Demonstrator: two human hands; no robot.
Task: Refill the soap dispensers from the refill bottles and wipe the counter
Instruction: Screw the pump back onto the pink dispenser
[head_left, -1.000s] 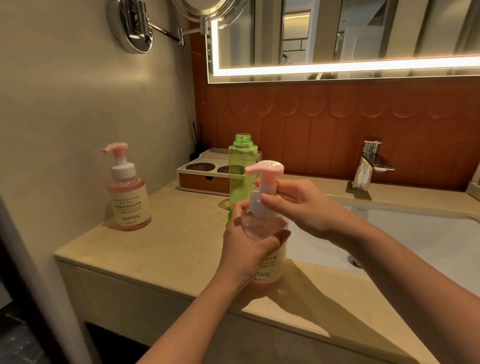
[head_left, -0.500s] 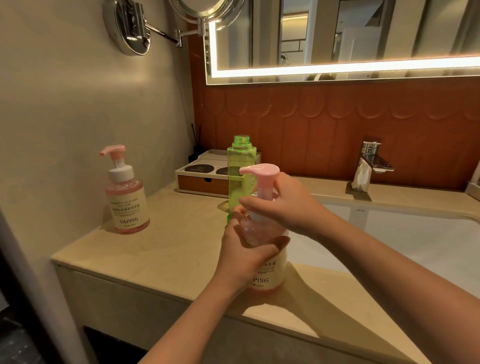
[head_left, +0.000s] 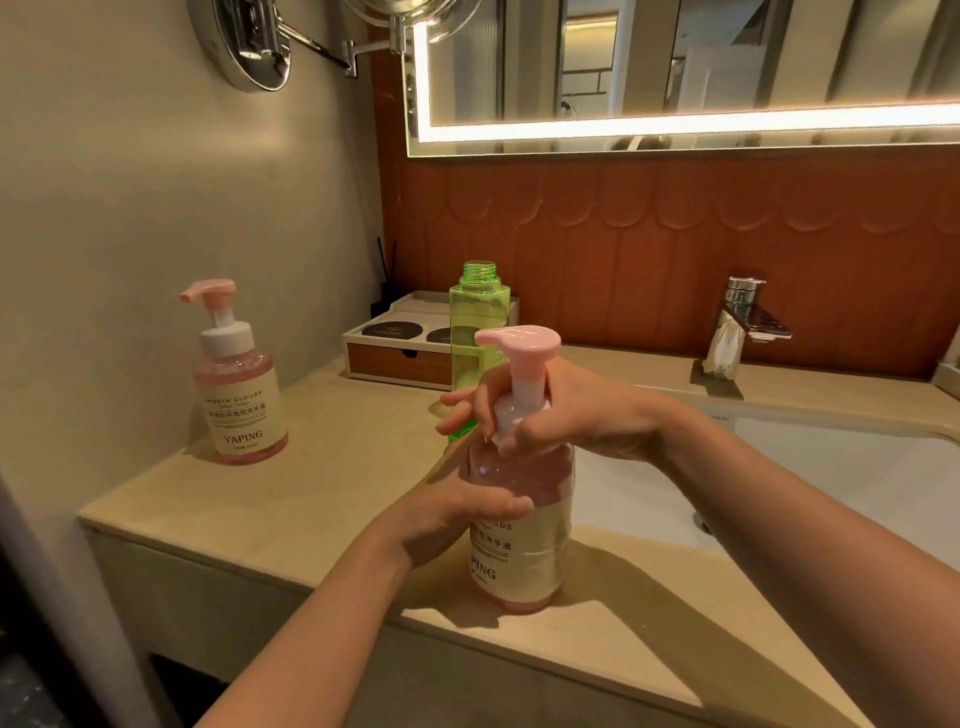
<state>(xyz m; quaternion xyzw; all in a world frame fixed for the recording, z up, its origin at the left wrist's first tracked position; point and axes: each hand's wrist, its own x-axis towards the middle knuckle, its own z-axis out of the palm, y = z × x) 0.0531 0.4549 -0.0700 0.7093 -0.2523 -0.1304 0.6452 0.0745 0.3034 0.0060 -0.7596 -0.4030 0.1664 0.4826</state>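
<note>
**Pump dispenser held in both hands at the centre of the frame**

A pink soap dispenser (head_left: 524, 561) is seen upright at the lower centre of the frame, its base set on the beige bench (head_left: 322, 483) near the front edge. Its clear body is gripped by the left hand (head_left: 452, 514), with the thumb laid across the front above the label. The white collar under the pink pump head (head_left: 519, 343) is clasped by the right hand (head_left: 566, 415), whose fingers are curled round it; the pump is seated on the bottle.

Just behind the dispenser, a green refill bottle (head_left: 478, 312) is stood uncapped, with its threaded neck exposed and its lower part hidden by the hands. A second pink dispenser (head_left: 239, 400) is placed at the left of the frame, close to the wall and well apart from the first.

A small tray box (head_left: 395, 358) with dark round lids is set behind the green bottle against the tiled wall. A white sink basin (head_left: 831, 483) is sunk into the bench at the right, with a chrome tap (head_left: 743, 322) above it. A lit mirror (head_left: 675, 67) is mounted across the top of the frame.
</note>
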